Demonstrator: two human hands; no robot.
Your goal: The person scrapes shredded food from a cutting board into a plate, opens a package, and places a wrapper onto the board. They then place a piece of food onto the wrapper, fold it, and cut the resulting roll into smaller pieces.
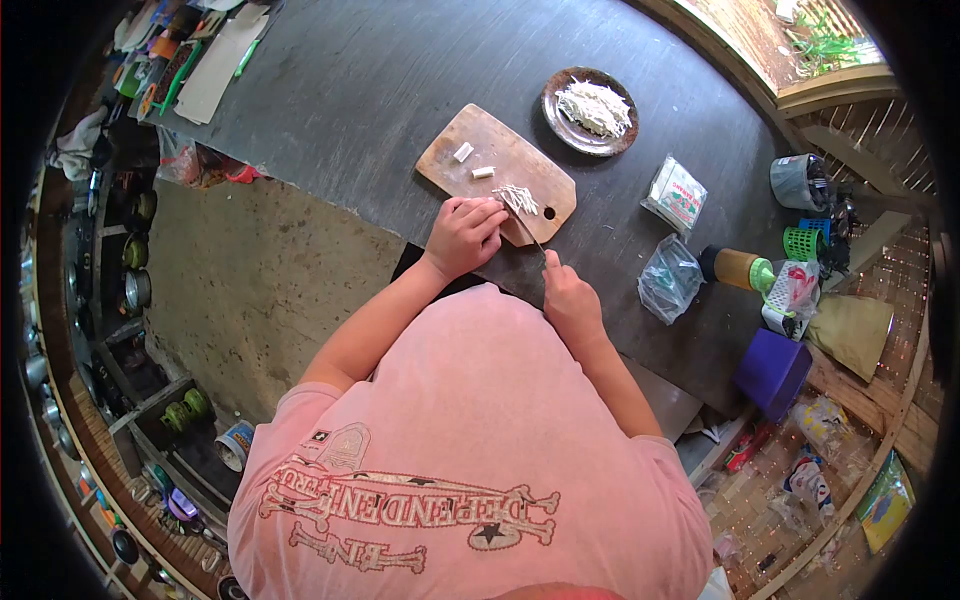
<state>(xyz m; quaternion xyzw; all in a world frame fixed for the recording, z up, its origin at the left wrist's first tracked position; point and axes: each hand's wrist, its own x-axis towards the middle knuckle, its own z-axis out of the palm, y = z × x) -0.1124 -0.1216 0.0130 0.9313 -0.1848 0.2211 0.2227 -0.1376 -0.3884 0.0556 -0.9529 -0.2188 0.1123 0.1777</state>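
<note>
On the dark table lies a wooden cutting board (447, 165) with a hole near its right corner. My right hand (572, 300) is wrapped round the handle of a knife (527, 228), whose blade slants over the board's near edge. My left hand (465, 236) is closed, fingers curled down on the board beside the blade; whatever is under the fingertips is hidden. A small heap of thin white strips (518, 200) lies just beyond the blade. Two short white blocks (463, 152) rest farther left on the board. Behind it, a round plate (552, 118) holds a pile of white shreds (597, 108).
To the right on the table (380, 80) are a printed white packet (678, 195), a crumpled clear plastic bag (670, 280) and a jar with a green lid (738, 268). Beyond them stand a purple container (773, 375) and green baskets (803, 243). Shelves of kitchenware line the left.
</note>
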